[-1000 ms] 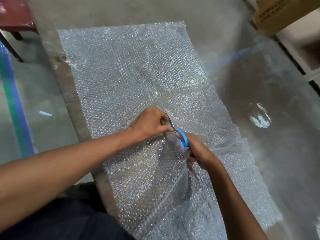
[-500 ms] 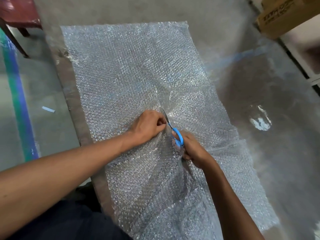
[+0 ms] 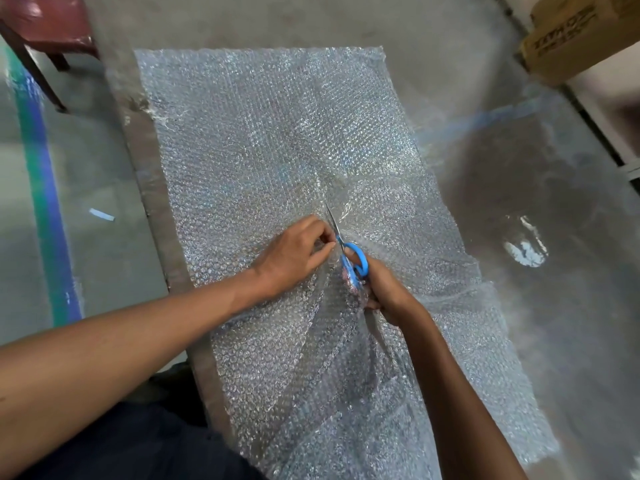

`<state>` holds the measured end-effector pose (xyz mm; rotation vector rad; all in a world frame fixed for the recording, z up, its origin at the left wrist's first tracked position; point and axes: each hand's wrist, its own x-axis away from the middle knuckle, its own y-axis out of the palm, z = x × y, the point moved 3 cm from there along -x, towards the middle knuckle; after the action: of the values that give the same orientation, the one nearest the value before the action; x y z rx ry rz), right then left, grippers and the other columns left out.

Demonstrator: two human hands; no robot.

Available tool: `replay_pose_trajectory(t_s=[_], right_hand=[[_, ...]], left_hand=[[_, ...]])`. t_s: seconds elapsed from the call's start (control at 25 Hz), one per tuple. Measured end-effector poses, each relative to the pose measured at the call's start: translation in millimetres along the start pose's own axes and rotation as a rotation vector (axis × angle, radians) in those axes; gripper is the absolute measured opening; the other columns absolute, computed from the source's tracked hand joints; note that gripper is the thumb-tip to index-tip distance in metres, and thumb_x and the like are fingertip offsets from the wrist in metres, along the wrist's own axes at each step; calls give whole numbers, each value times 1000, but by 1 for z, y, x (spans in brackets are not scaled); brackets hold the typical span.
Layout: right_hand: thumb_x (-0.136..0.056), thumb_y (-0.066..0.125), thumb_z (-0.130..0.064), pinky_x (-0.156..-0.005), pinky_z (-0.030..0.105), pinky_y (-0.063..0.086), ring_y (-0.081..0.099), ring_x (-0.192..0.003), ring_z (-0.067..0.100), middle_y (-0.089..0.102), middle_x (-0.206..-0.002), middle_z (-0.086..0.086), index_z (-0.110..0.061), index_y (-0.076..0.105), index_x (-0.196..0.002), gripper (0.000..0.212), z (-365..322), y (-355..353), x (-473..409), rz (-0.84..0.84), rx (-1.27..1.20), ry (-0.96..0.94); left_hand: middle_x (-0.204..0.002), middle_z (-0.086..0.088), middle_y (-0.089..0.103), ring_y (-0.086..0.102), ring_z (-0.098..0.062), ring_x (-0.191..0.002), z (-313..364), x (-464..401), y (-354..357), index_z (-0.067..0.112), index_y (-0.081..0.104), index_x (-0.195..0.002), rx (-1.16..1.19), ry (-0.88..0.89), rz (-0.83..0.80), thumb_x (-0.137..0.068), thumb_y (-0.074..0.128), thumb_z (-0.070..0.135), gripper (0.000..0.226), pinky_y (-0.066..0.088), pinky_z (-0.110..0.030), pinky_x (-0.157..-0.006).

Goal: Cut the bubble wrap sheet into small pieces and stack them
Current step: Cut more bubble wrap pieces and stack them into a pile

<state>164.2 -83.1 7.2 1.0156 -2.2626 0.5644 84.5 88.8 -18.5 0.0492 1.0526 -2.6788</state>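
The bubble wrap [image 3: 277, 140] lies along the counter's [image 3: 519, 220] left edge. The left hand [image 3: 294, 252] pinches it beside the cut; the right hand [image 3: 382, 289] grips the scissors [image 3: 348, 252]. Slack wrap could bunch, dragging the cut crooked or nicking fingertips.

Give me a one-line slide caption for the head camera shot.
Right hand runs blue scissors up a bubble wrap sheet while the left hand pinches it.

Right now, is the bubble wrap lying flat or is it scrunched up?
Mostly spread flat. The bubble wrap lies smooth on the table farther away, but puckers where the left hand pinches it beside the scissors.
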Motion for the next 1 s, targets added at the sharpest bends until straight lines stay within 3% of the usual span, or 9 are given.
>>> replay_pose_trajectory(t_s=[0.12, 0.28, 0.44, 0.72, 1.0], right_hand=[[-83, 64, -79, -40, 22, 29, 35, -43, 6, 52, -69, -5, -30, 71, -92, 50, 3, 2, -8, 7, 9, -7], [-93, 59, -71, -41, 21, 35, 42, -49, 0, 60, -93, -5, -18, 64, -135, 68, 6, -1, -8, 22, 71, -35], [-106, 49, -59, -38, 20, 27, 32, -42, 4, 54, -66, -6, -13, 66, -112, 49, -6, 0, -5, 30, 45, 31], [-109, 49, -52, -35, 18, 25, 29, -42, 5, 53, -68, -3, -17, 64, -94, 42, -24, 6, -20, -64, 45, -37], [-110, 43, -57, -37, 22, 24, 29, -45, 8, 52, -69, 0, -18, 66, -96, 47, -26, 12, -38, -59, 41, -24]], left_hand=[[-112, 8, 58, 62, -7, -88, 1, 0, -5, 19, 61, -114, -2, -18, 9, -104, 60, 29, 15, 61, -33, -80], [-114, 8, 60, 53, -1, -73, 2, 3, -6, 21, 61, -114, -31, -44, -18, -105, 59, 33, 15, 61, -33, -81], [-107, 10, 57, 56, -5, -82, 2, 6, -5, 22, 60, -113, 11, -9, -40, -103, 59, 34, 16, 61, -33, -78], [-107, 8, 57, 57, -7, -77, 1, 3, -8, 20, 60, -113, 13, -24, -46, -102, 63, 30, 15, 62, -34, -72], [-107, 7, 56, 52, -4, -78, -2, 2, -10, 15, 61, -116, 32, -23, -87, -101, 66, 26, 19, 48, -14, -69]])
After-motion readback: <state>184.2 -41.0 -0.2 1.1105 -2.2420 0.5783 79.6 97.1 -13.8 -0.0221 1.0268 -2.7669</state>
